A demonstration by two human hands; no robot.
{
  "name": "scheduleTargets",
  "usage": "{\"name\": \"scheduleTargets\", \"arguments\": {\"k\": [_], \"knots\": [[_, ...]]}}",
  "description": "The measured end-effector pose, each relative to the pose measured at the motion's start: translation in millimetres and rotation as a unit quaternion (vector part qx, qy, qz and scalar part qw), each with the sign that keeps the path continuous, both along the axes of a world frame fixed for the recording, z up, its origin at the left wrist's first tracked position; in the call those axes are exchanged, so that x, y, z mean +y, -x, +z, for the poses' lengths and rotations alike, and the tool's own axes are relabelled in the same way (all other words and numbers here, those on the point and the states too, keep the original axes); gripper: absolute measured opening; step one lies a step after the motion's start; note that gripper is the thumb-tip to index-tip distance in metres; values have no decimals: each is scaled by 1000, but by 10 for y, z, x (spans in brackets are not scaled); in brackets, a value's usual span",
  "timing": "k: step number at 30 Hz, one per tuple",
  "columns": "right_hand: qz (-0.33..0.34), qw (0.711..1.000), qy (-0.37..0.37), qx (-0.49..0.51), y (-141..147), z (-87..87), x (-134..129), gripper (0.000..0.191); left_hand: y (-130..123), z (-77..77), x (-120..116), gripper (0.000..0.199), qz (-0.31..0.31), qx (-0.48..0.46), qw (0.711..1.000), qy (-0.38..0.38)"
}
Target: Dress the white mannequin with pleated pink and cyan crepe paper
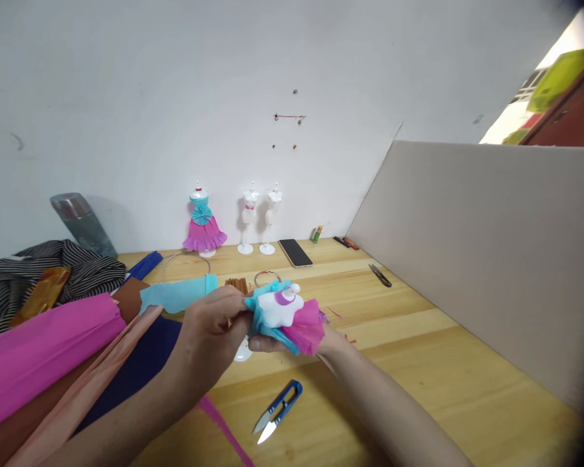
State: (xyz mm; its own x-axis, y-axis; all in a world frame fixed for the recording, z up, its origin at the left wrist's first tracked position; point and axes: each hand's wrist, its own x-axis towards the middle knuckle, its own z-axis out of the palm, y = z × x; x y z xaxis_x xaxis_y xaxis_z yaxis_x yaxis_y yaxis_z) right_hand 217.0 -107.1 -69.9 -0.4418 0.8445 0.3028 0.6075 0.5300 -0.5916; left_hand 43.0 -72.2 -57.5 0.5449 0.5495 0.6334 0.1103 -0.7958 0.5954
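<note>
A small white dress form (276, 310) is tipped toward me between my hands, a purple band around its neck. Light-blue crepe paper (257, 318) wraps its body, and a ruffled pink crepe paper piece (307, 326) stands out on its right side. My left hand (214, 327) pinches the blue paper at the left of the form. From behind and below, my right hand (267, 344) grips the form; its thumb shows, while the other fingers are hidden by the paper. Blue-handled thread snips (278, 410) lie on the table just below, blades apart.
Pink, brown, peach and navy crepe paper rolls (48, 353) cover the left side, near a bottle (84, 224). Along the wall stand a dressed form (204, 224) and two white forms (247, 217). A phone (295, 253), black snips (380, 275) and a partition (486, 259) are right.
</note>
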Motion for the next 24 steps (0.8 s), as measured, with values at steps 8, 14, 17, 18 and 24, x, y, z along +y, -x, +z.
{"name": "scheduleTargets", "arguments": {"k": [8,14,17,18,24], "knots": [[80,992,46,87,65,80,23,26,44,30,7,18,-34,12,993,115],[31,986,95,136,109,77,-14,29,120,63,78,17,-70,69,980,171],[44,984,90,149,120,69,1,33,157,68,73,21,-74,65,978,182],[45,985,81,143,116,51,15,32,168,70,62,24,-77,56,977,192],[-20,989,54,136,42,-192,119,25,141,60,-9,18,-86,7,969,232]]}}
